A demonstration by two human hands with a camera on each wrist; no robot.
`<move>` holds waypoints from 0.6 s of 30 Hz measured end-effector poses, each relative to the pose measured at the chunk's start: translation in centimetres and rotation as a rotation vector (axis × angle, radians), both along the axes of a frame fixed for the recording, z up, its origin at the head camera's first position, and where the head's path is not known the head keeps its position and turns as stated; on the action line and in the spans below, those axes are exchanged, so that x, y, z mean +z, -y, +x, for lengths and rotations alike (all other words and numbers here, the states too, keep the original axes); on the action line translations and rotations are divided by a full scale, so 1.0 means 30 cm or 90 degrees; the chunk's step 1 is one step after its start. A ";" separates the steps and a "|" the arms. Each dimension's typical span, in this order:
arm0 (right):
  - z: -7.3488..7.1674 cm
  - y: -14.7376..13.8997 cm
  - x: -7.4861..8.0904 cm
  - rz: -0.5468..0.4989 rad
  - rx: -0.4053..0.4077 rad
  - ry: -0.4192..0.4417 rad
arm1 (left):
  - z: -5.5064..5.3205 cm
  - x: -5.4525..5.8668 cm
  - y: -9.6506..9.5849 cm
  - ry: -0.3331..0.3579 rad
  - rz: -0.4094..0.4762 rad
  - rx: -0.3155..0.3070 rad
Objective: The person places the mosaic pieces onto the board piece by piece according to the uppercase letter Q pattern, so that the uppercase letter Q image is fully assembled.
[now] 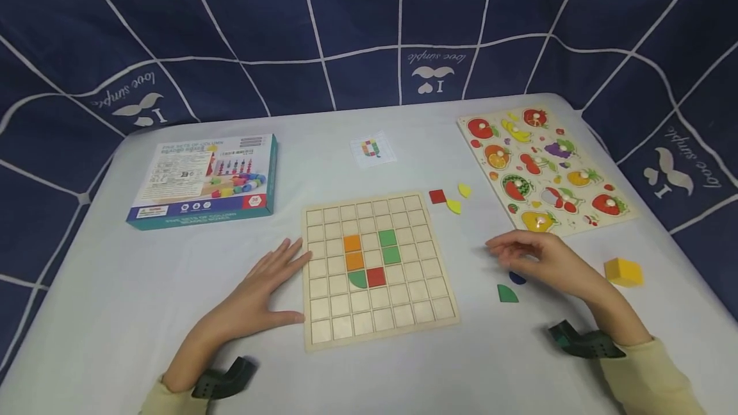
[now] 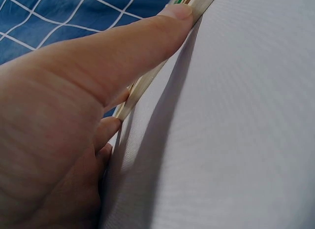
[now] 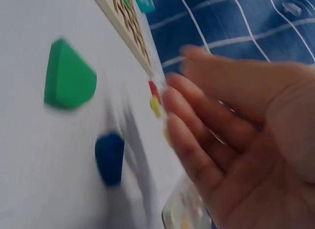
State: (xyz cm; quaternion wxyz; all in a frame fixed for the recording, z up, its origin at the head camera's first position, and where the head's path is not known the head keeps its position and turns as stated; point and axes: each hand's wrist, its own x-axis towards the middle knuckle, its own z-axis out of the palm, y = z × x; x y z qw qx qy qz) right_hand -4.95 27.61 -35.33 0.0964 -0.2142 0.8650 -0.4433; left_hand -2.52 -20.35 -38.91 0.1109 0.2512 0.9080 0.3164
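Note:
A wooden grid board (image 1: 380,322) lies on the table, holding two orange squares (image 1: 353,252), two green squares (image 1: 389,246), a red square (image 1: 375,276) and a green quarter circle (image 1: 357,279). My left hand (image 1: 259,300) touches its left edge with thumb and fingertips, fingers spread. In the left wrist view the thumb (image 2: 142,39) rests against the board's rim. My right hand (image 1: 544,260) hovers right of the board, fingers loosely bent, holding nothing. Under and near it lie a dark blue piece (image 1: 517,278) and a green quarter circle (image 3: 71,76).
Behind the board lies a pattern card (image 1: 373,149). A loose red square (image 1: 437,196) and two yellow pieces (image 1: 453,206) sit by its upper right corner. A fruit puzzle board (image 1: 544,168), a yellow block (image 1: 624,272) and a boxed bead set (image 1: 204,178) stand around.

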 end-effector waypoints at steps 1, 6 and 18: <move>0.002 -0.010 -0.004 0.012 0.010 0.007 | 0.000 0.000 0.002 -0.002 -0.001 0.001; 0.011 -0.040 -0.025 0.032 0.062 0.015 | -0.003 0.001 0.002 0.005 -0.001 0.002; 0.033 -0.034 -0.039 0.094 0.249 -0.050 | -0.004 0.005 0.001 0.006 -0.006 -0.001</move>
